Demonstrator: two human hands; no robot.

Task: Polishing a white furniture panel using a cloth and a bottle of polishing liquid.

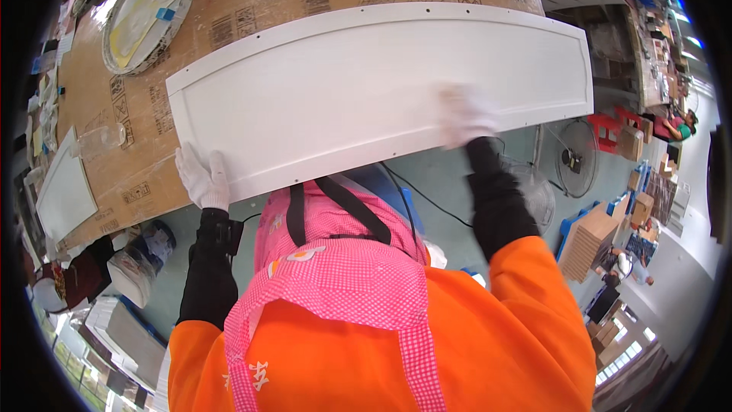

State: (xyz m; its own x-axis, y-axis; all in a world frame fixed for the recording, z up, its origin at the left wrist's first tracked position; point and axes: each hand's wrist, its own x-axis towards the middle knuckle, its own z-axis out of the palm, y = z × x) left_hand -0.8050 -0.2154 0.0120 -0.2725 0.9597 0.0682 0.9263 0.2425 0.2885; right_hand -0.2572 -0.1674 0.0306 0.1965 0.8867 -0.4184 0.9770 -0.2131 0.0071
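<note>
Long white panel [366, 91] with routed frame border lies flat on cardboard-covered counter [252, 0], near edge overhanging toward person; left hand [203, 178] in white glove, fingers spread flat, touching panel's lower-left corner, gripping nothing; right hand [465, 116] in white glove, motion-blurred, pressed on panel's right lower part, whether it holds something cannot tell; round foil tray [149, 14] with yellowish contents on counter beyond panel's left end; floor fan [572, 156] below right.
</note>
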